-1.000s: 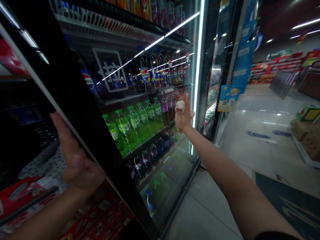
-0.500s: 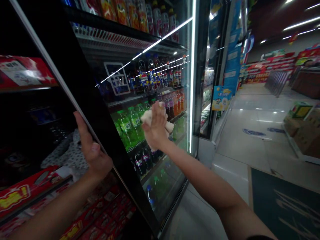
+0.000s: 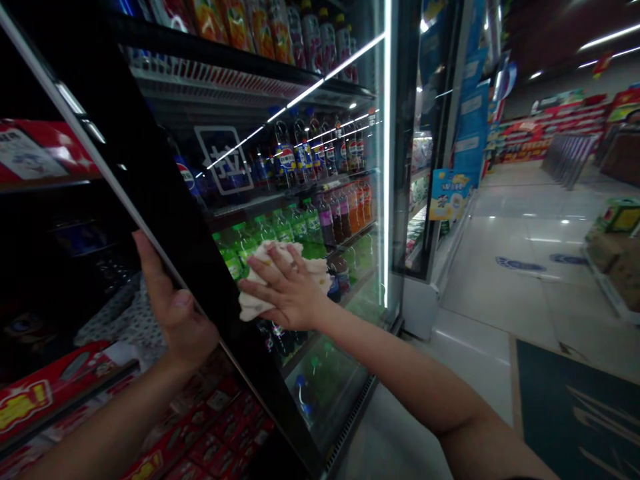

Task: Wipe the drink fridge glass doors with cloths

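My right hand [image 3: 287, 283] lies with its fingers spread over a whitish cloth [image 3: 255, 307], pressing it flat against the glass door [image 3: 320, 347] of a drinks cooler. The cloth is crumpled and sticks out past the fingertips and beside the palm. At the door's outer edge, my left hand [image 3: 175, 313] holds the black door frame [image 3: 165, 193], thumb bent and one finger pointing up along the edge. Part of its grip is hidden behind the frame. A white square sign [image 3: 225, 160] with a character on it marks the glass above the cloth.
Behind the glass, shelves hold green soda bottles [image 3: 260, 227], Pepsi bottles [image 3: 285, 157] and orange drinks [image 3: 240, 27]. Red packages [image 3: 45, 387] and a dotted cloth [image 3: 115, 313] are at left. On the right are tiled floor [image 3: 480, 287], a dark mat [image 3: 565, 400] and cardboard boxes [image 3: 610, 257].
My right hand has slid the cloth left and down across the glass, and its fingers are spread wider. My left hand keeps its place on the door edge; the view has shifted slightly.
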Motion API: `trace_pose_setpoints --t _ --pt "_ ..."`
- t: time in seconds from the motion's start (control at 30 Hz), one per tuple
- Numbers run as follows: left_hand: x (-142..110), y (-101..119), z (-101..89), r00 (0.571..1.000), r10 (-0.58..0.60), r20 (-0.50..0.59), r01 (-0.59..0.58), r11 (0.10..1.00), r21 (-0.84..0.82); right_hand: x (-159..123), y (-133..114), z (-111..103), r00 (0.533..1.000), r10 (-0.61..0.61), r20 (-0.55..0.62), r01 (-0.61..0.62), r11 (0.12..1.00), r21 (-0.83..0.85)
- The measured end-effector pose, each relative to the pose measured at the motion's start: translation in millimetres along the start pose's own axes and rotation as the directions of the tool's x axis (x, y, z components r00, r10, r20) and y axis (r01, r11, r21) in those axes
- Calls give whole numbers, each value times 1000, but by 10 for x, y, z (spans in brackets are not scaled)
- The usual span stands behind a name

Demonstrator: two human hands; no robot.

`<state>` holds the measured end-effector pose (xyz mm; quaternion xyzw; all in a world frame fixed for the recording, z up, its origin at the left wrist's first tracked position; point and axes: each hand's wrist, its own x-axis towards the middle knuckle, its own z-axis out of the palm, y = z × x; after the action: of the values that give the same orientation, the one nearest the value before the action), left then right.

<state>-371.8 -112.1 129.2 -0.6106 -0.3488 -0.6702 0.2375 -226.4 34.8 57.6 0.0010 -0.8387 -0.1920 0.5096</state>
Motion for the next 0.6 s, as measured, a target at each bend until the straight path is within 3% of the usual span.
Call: trace_pose_setpoints --t 0.1,0.17,0.27,0.4,0.5,0.6 --pt "-4 -35 -37 1000 -2 14 2 1000 22 -225 529 56 978 209 8 -209 977 48" --pt "-7 -40 -48 1000 7 5 -8 999 34 -382 891 95 920 391 2 -389 915 109" --pt "-5 -17 -35 1000 13 3 -13 999 48 -607 1349 119 767 642 10 -624 742 244" --pt "7 59 36 999 34 20 -34 999 -18 -818 1738 106 562 826 30 -787 524 327" --pt "5 86 74 999 50 20 -49 997 -52 -840 1854 117 404 913 53 -866 364 342" --pt "-5 63 70 999 48 17 -47 997 -61 -710 1681 169 274 960 57 -905 237 353"
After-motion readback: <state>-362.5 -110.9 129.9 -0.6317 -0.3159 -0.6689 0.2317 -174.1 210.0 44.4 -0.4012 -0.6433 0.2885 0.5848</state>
